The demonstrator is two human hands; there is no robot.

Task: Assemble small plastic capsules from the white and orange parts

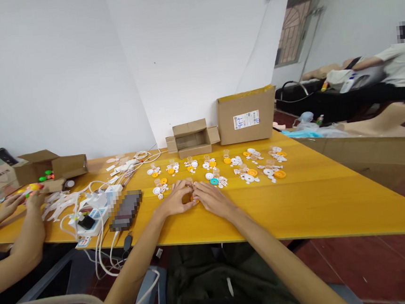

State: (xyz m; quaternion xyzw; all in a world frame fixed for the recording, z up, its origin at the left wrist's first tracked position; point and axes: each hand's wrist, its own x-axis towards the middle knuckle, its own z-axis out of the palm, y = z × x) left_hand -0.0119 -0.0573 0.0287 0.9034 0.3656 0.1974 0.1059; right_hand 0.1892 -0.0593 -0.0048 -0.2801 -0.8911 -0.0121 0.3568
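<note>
My left hand and my right hand meet over the yellow table, fingers curled around a small orange part that is mostly hidden between them. Both hands are closed on it. Beyond them lie several small groups of plastic pieces: white gear-like discs, clear round cups, orange rings and one teal ring. One group with an orange ring is just left of my left hand.
An open small carton and a large closed box stand at the back. Left are a power strip, cables and a phone. Another person's hands hold coloured balls at far left.
</note>
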